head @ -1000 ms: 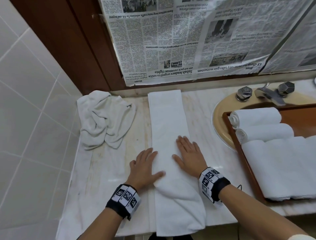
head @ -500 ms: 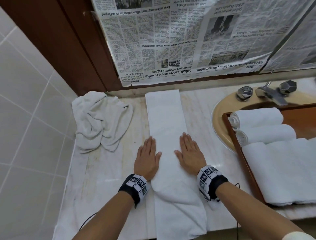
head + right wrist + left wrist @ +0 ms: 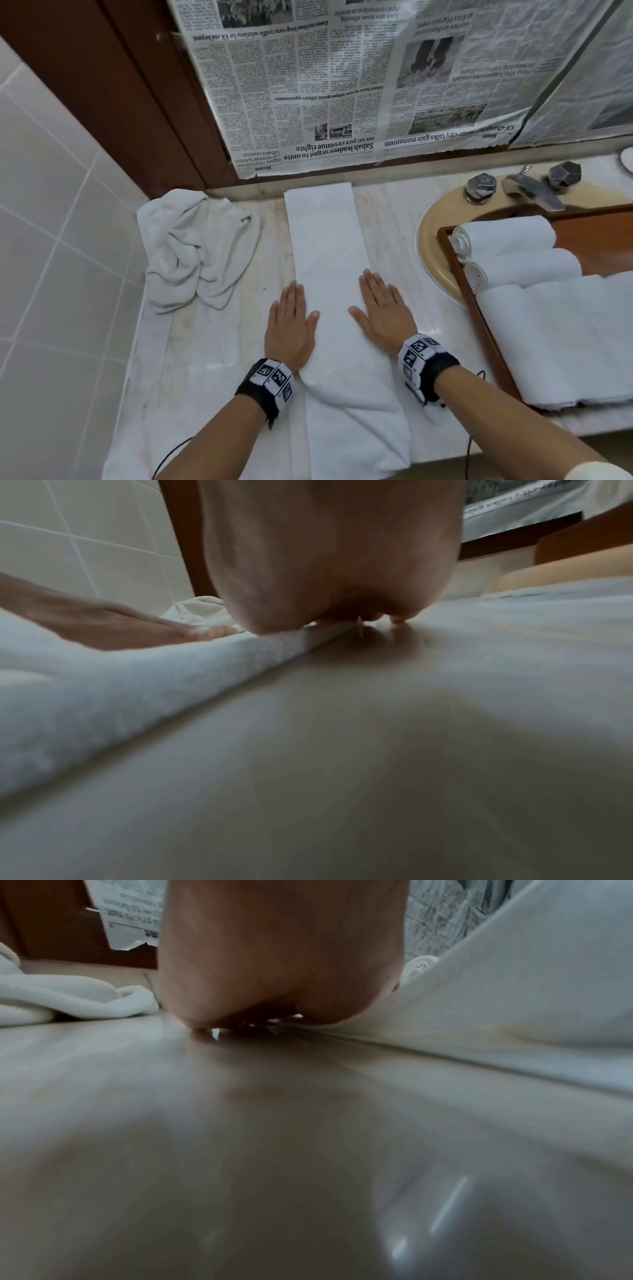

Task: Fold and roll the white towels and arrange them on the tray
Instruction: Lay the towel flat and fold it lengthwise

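A long white towel (image 3: pixel 329 246), folded into a narrow strip, lies lengthwise on the marble counter (image 3: pixel 212 346), its near end rumpled and hanging over the front edge. My left hand (image 3: pixel 291 322) lies flat along the strip's left edge, fingers straight. My right hand (image 3: pixel 380 311) lies flat on its right edge. In the wrist views each palm (image 3: pixel 281 961) (image 3: pixel 329 555) presses down beside the towel (image 3: pixel 514 1001) (image 3: pixel 103 685). The wooden tray (image 3: pixel 479 318) at the right holds two rolled towels (image 3: pixel 503 236) and a larger folded towel (image 3: pixel 565 339).
A crumpled white towel (image 3: pixel 195 246) lies at the back left against the tiled wall (image 3: pixel 51 240). The tray rests over a tan sink (image 3: pixel 431 240) with a chrome faucet (image 3: pixel 531 188). Newspaper (image 3: pixel 342 85) covers the mirror behind.
Both hands have slid forward along the strip and apart to its edges, and the left hand has straightened to lie parallel with the towel. The towel itself has stayed in place.
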Available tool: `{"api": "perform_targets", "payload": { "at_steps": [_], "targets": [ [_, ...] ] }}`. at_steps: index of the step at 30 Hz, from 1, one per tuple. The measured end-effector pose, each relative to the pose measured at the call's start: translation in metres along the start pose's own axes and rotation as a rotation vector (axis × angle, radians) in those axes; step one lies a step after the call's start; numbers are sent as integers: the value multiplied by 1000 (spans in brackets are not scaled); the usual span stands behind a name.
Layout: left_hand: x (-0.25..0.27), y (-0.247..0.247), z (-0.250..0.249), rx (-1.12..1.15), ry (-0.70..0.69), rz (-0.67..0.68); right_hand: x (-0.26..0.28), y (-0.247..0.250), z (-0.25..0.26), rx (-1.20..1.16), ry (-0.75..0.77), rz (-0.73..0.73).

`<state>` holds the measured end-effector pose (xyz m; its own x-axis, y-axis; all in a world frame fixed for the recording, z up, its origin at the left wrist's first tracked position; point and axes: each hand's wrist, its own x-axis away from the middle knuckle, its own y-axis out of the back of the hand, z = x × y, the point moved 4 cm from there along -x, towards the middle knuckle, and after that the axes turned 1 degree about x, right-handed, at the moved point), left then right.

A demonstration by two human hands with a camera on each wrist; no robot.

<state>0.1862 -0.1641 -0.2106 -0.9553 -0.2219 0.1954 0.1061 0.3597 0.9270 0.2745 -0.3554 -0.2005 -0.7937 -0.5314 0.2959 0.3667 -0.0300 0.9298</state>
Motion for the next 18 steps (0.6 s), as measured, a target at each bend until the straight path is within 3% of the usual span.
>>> {"api": "perform_targets", "payload": {
  "at_steps": [3, 8, 13, 18],
  "targets": [
    [1, 5, -11, 59, 50, 2, 6, 5, 6, -64, -28, -18],
    [4, -6, -40, 38, -50, 66, 11, -12, 40, -44, 133, 5],
    [10, -6, -16, -18, -40, 25, 15, -16, 17, -54, 67, 2],
    [18, 2, 2, -48, 88, 62, 27, -10, -5, -68, -49, 25]
  ]
}}
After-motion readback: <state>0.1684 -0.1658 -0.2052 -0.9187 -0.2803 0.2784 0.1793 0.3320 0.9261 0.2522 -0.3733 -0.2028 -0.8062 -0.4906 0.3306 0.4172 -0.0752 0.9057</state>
